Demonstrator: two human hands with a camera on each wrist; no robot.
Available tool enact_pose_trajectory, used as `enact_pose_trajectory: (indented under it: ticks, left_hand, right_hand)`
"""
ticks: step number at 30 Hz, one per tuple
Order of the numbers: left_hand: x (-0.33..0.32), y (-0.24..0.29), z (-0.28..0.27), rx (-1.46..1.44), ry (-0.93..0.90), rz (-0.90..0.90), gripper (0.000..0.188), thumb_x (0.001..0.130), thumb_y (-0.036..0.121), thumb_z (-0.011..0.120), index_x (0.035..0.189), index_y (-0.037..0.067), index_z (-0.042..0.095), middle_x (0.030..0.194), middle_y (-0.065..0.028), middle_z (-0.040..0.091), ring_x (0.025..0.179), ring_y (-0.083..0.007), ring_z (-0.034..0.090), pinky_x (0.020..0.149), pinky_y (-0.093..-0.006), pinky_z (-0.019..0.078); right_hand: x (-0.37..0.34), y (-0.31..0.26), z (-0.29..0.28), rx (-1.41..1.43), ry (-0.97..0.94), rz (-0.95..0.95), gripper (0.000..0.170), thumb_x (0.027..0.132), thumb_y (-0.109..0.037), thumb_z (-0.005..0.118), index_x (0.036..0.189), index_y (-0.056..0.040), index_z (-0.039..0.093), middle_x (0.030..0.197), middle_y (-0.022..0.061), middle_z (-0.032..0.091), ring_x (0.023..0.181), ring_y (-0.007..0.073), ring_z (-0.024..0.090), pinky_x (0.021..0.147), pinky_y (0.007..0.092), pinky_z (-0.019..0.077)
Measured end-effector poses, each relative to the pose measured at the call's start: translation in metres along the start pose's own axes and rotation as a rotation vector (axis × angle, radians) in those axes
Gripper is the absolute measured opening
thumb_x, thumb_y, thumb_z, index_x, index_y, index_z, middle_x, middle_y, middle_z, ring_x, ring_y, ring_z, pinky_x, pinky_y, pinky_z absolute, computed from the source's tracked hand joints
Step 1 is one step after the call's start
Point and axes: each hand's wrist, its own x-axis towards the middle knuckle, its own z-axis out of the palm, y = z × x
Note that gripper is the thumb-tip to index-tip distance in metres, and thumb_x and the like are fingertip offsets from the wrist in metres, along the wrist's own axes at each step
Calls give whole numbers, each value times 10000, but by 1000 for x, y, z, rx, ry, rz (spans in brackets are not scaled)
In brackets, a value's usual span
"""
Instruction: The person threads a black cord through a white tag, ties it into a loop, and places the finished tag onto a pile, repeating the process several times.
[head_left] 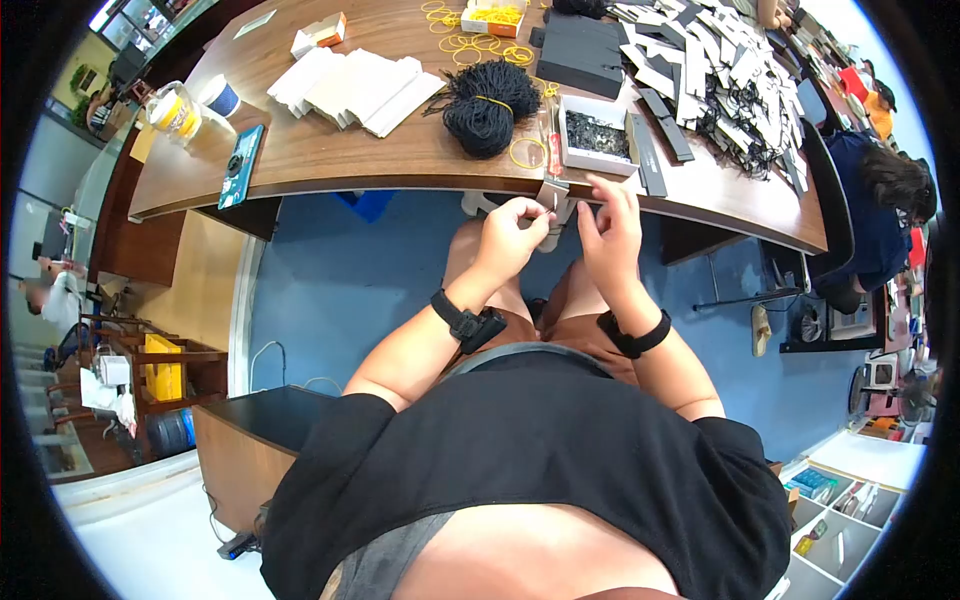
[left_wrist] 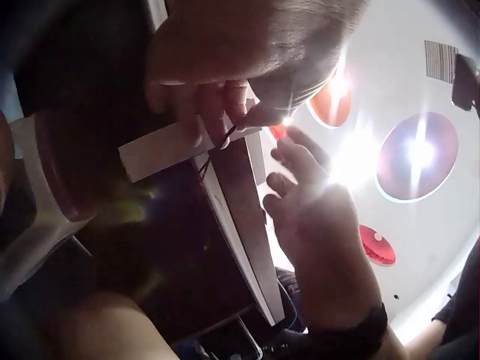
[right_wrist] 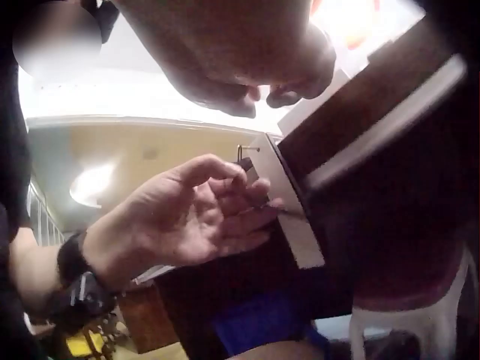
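Observation:
My left hand (head_left: pixel 515 238) pinches a long pale hang tag (left_wrist: pixel 157 154) at the table's front edge. In the left wrist view a thin black cord (left_wrist: pixel 227 136) shows at its fingertips. The right wrist view shows the tag's flat face (right_wrist: pixel 300 244) slanting past the fingers, with a small dark loop (right_wrist: pixel 240 154) near its upper end. My right hand (head_left: pixel 612 235) is raised just to the right, its fingers loosely bent. Its thumb and fingertip stand slightly apart, with nothing visible between them.
A white box (head_left: pixel 600 163) of small black pieces stands beyond the hands, beside a black cord bundle (head_left: pixel 490 110). Blank white cards (head_left: pixel 350 90) lie left; a heap of black and white tags (head_left: pixel 725 60) lies right. Another person (head_left: pixel 870 200) sits at right.

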Motion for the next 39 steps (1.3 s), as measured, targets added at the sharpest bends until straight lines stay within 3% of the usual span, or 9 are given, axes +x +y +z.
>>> enact_pose_trajectory:
  ticks: [2, 5, 9, 15, 18, 21, 26, 33, 39]
  left_hand:
    - [-2, -9, 0, 2, -23, -11, 105, 824, 81, 617, 857, -19, 616, 831, -68, 669, 752, -82, 593, 675, -220, 468]
    - [-2, -3, -4, 16, -71, -95, 96, 845, 51, 593, 897, -30, 599, 863, -68, 653, 772, -106, 599, 704, -236, 478]
    - [0, -5, -2, -149, -26, -91, 84, 832, 50, 588, 848, -31, 603, 791, -73, 655, 679, -105, 611, 608, -232, 488]
    - [0, 4, -2, -148, -61, -172, 75, 838, 45, 580, 832, -29, 595, 751, -68, 632, 618, -112, 606, 550, -230, 486]
    - [-1, 7, -2, -111, -65, -186, 74, 839, 43, 574, 831, -28, 595, 731, -63, 623, 596, -108, 594, 536, -233, 486]
    - [-2, 8, 0, -90, -65, -192, 70, 835, 40, 573, 822, -23, 598, 721, -58, 619, 577, -103, 582, 525, -232, 483]
    - [-1, 9, -2, -68, -67, -203, 59, 826, 32, 575, 809, -17, 603, 709, -48, 616, 573, -97, 576, 518, -232, 477]
    - [-2, 12, -2, -65, -81, -197, 71, 825, 41, 582, 802, -20, 609, 702, -48, 618, 569, -97, 576, 522, -233, 480]
    - [-1, 8, 0, -73, -72, -195, 76, 829, 47, 589, 813, -22, 615, 695, -52, 622, 566, -94, 575, 512, -234, 479]
  right_hand:
    - [9, -9, -6, -138, -42, -265, 259, 716, -59, 680, 972, -70, 643, 886, 66, 588, 738, 229, 603, 634, 311, 490]
    - [9, -2, 1, -206, -87, -368, 248, 704, -66, 684, 948, -90, 647, 858, 59, 595, 736, 229, 609, 621, 316, 492]
    - [9, -3, 2, -130, -89, -339, 190, 712, -71, 681, 896, -87, 638, 842, 64, 596, 719, 242, 612, 620, 323, 496]
    - [4, -9, 9, -34, -133, -62, 147, 711, -65, 680, 850, -75, 634, 850, 65, 600, 728, 248, 615, 623, 325, 497]
    - [7, -4, 9, -161, -37, -326, 141, 707, -69, 676, 842, -78, 635, 844, 67, 594, 722, 251, 605, 629, 333, 488]
    - [11, -9, 5, -198, -64, -404, 136, 704, -78, 672, 834, -85, 632, 821, 69, 585, 709, 255, 589, 632, 343, 475]
    - [14, -17, -3, -236, -173, -365, 94, 714, -95, 660, 799, -92, 620, 796, 58, 573, 709, 256, 580, 630, 348, 462]
    - [10, -16, -6, -218, -132, -432, 136, 709, -93, 664, 843, -89, 638, 824, 64, 587, 714, 259, 585, 634, 348, 467]
    - [0, -11, -4, -53, -216, -155, 176, 719, -64, 667, 893, -60, 643, 881, 97, 607, 795, 278, 608, 686, 345, 486]
